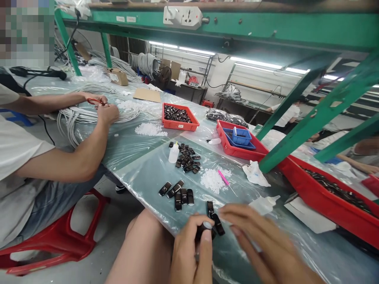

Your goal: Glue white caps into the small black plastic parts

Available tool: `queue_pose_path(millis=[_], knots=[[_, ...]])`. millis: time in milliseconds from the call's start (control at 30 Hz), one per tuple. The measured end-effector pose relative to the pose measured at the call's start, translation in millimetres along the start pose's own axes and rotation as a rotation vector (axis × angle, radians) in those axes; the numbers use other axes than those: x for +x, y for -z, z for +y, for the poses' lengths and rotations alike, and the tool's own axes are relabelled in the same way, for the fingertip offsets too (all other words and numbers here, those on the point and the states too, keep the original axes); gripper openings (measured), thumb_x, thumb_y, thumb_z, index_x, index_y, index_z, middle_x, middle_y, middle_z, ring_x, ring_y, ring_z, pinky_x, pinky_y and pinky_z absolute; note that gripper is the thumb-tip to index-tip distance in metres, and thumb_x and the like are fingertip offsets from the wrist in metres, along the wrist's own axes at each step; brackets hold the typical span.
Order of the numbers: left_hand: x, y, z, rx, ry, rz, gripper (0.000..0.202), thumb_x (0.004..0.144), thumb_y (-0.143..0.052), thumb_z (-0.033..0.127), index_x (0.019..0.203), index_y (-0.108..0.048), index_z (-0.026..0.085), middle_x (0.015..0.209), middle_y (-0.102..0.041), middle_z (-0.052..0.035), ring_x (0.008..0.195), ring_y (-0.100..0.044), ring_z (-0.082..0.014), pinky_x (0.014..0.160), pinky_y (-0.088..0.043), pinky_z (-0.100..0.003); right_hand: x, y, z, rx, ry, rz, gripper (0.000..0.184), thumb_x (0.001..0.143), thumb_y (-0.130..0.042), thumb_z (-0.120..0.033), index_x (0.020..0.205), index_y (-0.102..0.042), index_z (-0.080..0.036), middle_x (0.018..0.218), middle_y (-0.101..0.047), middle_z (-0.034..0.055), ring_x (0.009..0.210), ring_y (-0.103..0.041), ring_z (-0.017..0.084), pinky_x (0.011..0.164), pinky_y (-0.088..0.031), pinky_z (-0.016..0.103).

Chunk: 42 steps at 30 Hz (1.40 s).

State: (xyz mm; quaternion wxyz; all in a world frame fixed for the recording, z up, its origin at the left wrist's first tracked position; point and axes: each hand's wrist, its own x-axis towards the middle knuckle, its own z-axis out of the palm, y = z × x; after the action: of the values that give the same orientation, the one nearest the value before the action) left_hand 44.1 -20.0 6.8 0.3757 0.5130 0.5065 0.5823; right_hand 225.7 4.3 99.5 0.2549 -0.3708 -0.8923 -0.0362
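My left hand is closed around a small glossy black plastic piece with a pale round end facing up. Just right of it my right hand is blurred by motion; a pale sliver shows between its fingers, too smeared to name. Two or so similar black pieces lie on the table right beside my left hand. Farther up, a small group of black pieces rests on the plastic sheet, with a larger heap of black pieces behind, next to an upright white squeeze bottle.
A pink-handled tool lies on white granules. Another squeeze bottle lies near my right hand. Red trays hold dark parts. Green posts rise at right. On the left, a co-worker handles white cables with orange-handled scissors.
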Motion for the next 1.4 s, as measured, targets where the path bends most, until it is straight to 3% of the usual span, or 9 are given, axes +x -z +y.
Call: queue_pose_path(millis=[133, 333, 467, 567, 767, 1067, 1167, 1267, 1400], knots=[[17, 19.5, -3, -0.030, -0.104, -0.007, 0.030, 0.109, -0.049, 0.032, 0.080, -0.054, 0.026, 0.064, -0.045, 0.0052, 0.055, -0.047, -0.0154, 0.054, -0.033, -0.026, -8, 19, 27, -0.006, -0.092, 0.137, 0.024, 0.108, -0.054, -0.013, 0.120, -0.070, -0.027, 0.114, -0.074, 0.0083, 0.099, -0.078, 0.018, 0.082, -0.066, 0.022], [26, 25.1, -10, 0.100, -0.069, 0.079, 0.012, 0.106, -0.045, 0.024, 0.096, -0.049, 0.029, 0.062, -0.027, 0.0115, 0.045, -0.028, -0.0143, 0.047, -0.026, -0.026, -52, 4, 56, -0.010, -0.057, 0.025, 0.026, 0.108, -0.052, -0.013, 0.123, -0.069, -0.026, 0.112, -0.076, 0.0060, 0.100, -0.081, 0.017, 0.080, -0.066, 0.021], [30, 18.3, -15, 0.289, -0.146, 0.066, 0.009, 0.108, -0.053, 0.028, 0.099, -0.052, 0.028, 0.068, -0.053, 0.0084, 0.050, -0.050, -0.0148, 0.053, -0.040, -0.025, -72, 5, 60, -0.006, -0.112, -0.011, 0.029, 0.108, -0.051, -0.012, 0.127, -0.068, -0.027, 0.116, -0.077, 0.0057, 0.103, -0.081, 0.018, 0.085, -0.067, 0.023], [41, 14.1, -24, 0.494, -0.330, 0.034, 0.003, 0.110, -0.057, 0.025, 0.110, -0.060, 0.025, 0.098, -0.070, -0.0039, 0.087, -0.069, -0.0238, 0.078, -0.052, -0.033, -80, 8, 61, -0.016, -0.159, -0.022, 0.030, 0.108, -0.051, -0.012, 0.129, -0.068, -0.026, 0.118, -0.077, 0.0070, 0.103, -0.081, 0.020, 0.084, -0.068, 0.028], [62, 14.5, -40, 0.684, -0.700, -0.094, 0.027, 0.106, -0.060, 0.013, 0.132, -0.061, 0.019, 0.129, -0.065, -0.0152, 0.119, -0.060, -0.0332, 0.099, -0.049, -0.044, -78, 7, 60, 0.013, -0.143, -0.055, 0.026, 0.107, -0.055, -0.012, 0.125, -0.070, -0.024, 0.115, -0.079, 0.0079, 0.100, -0.081, 0.024, 0.083, -0.070, 0.035], [56, 17.5, -31, 0.637, -0.694, -0.107, 0.028, 0.106, -0.061, 0.008, 0.129, -0.063, 0.022, 0.137, -0.065, -0.0119, 0.129, -0.058, -0.0311, 0.110, -0.044, -0.046, -72, 14, 55, -0.169, -0.205, 0.217, 0.008, 0.110, -0.057, -0.025, 0.105, -0.062, -0.028, 0.088, -0.073, 0.0038, 0.075, -0.074, 0.023, 0.066, -0.059, 0.036], [49, 10.1, -22, 0.623, -0.708, -0.253, 0.038, 0.106, -0.056, 0.004, 0.136, -0.063, 0.025, 0.143, -0.065, -0.0101, 0.138, -0.056, -0.0303, 0.116, -0.045, -0.047, -79, 20, 69, -0.251, -0.443, 0.306, 0.031, 0.110, -0.059, -0.054, 0.092, -0.052, -0.029, 0.075, -0.059, 0.0018, 0.056, -0.057, 0.020, 0.053, -0.045, 0.037], [46, 1.3, -21, 0.727, -0.728, -0.458, 0.046, 0.104, -0.052, 0.002, 0.143, -0.061, 0.025, 0.153, -0.065, -0.0105, 0.148, -0.052, -0.0345, 0.116, -0.053, -0.056, -87, 14, 87, -0.213, -0.631, 0.304, 0.062, 0.095, -0.062, -0.087, 0.112, -0.065, -0.027, 0.094, -0.073, 0.0108, 0.075, -0.071, 0.030, 0.058, -0.052, 0.040], [48, -5.1, -30, 0.761, -0.720, -0.511, 0.038, 0.104, -0.051, 0.005, 0.133, -0.063, 0.026, 0.158, -0.065, -0.0126, 0.150, -0.055, -0.0406, 0.107, -0.062, -0.068, -90, -9, 100, -0.063, -0.690, 0.225, 0.060, 0.099, -0.063, -0.079, 0.123, -0.069, -0.024, 0.107, -0.082, 0.0132, 0.091, -0.081, 0.037, 0.066, -0.063, 0.044]])
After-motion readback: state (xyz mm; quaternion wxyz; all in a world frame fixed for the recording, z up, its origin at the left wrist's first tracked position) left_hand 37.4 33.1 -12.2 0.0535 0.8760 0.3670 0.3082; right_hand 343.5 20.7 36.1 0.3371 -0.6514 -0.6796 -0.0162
